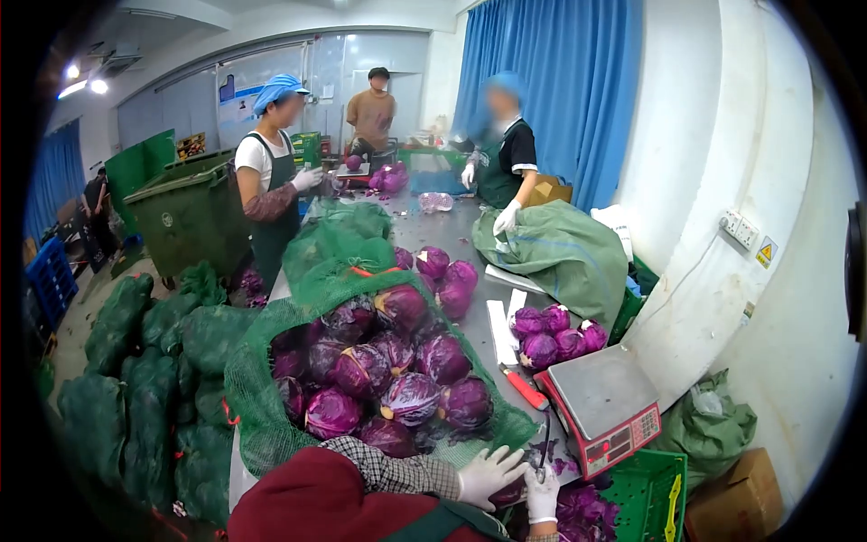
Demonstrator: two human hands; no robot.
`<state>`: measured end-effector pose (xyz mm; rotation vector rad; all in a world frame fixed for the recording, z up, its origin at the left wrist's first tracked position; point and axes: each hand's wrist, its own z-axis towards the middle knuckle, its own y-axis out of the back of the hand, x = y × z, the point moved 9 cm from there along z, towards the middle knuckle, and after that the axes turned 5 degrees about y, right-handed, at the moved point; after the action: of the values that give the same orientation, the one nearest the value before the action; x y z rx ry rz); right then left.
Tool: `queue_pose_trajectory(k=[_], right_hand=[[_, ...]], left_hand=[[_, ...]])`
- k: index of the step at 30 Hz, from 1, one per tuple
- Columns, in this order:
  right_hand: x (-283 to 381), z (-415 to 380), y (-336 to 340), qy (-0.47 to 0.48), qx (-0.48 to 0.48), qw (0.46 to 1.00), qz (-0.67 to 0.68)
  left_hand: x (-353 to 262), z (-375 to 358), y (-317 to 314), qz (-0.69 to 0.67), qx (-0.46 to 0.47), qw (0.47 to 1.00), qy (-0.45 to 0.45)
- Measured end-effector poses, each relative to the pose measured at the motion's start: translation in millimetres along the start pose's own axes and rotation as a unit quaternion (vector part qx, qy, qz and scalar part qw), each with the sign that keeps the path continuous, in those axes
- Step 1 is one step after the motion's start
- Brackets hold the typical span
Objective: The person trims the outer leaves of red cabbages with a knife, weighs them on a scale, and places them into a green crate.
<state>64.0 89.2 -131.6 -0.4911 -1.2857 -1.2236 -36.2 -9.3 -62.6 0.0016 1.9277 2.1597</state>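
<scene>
My left hand (488,477), in a white glove, reaches across at the bottom with its fingers spread over a red cabbage (511,492), mostly hidden, and holds it. Close beside it, my gloved right hand (542,495) is closed around a knife (545,444), seen as a thin dark strip pointing up and away. Loose purple leaves (585,515) lie just below and right of that hand. In front of my left arm, a green mesh sack (248,397) lies open on the table, with several whole red cabbages (361,370) in it.
A red scale (601,406) stands to the right, beside an orange-handled knife (524,388) and several trimmed cabbages (539,350). Below it is a green crate (646,492). Full mesh sacks (149,406) pile up at left. Two co-workers (275,172) (506,154) flank the table (433,230); another person (371,113) stands behind.
</scene>
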Motion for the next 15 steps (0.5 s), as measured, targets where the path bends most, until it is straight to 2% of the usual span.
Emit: queue_pose_trajectory(k=[1, 2, 4, 6, 9, 12, 13, 15], right_hand=[[-8, 4, -4, -0.010, 0.025, 1.000, 0.000], [-8, -4, -13, -0.226, 0.079, 0.962, 0.135], [-6, 3, -14, -0.235, 0.152, 0.953, 0.112], [-12, 14, -14, -0.188, 0.180, 0.964, 0.058], [-19, 20, -14, -0.225, 0.201, 0.949, 0.087], [-47, 35, -17, -0.110, 0.176, 0.973, 0.096], [-69, 29, -12, -0.173, 0.117, 0.970, 0.128], [-48, 35, -17, -0.140, 0.138, 0.973, 0.120]], left_hand=[[2, 0, -5, -0.015, 0.032, 0.999, 0.023], [2, -2, -4, -0.025, 0.021, 0.999, 0.017], [4, 0, -1, -0.047, -0.005, 0.999, 0.001], [0, 0, 2, -0.033, 0.014, 0.999, -0.015], [-7, -2, 1, -0.024, 0.014, 0.998, -0.055], [-12, 1, -3, -0.031, 0.035, 0.997, -0.067], [-13, 0, -7, -0.025, 0.039, 0.996, -0.076], [-15, -1, -8, -0.026, 0.069, 0.994, -0.085]])
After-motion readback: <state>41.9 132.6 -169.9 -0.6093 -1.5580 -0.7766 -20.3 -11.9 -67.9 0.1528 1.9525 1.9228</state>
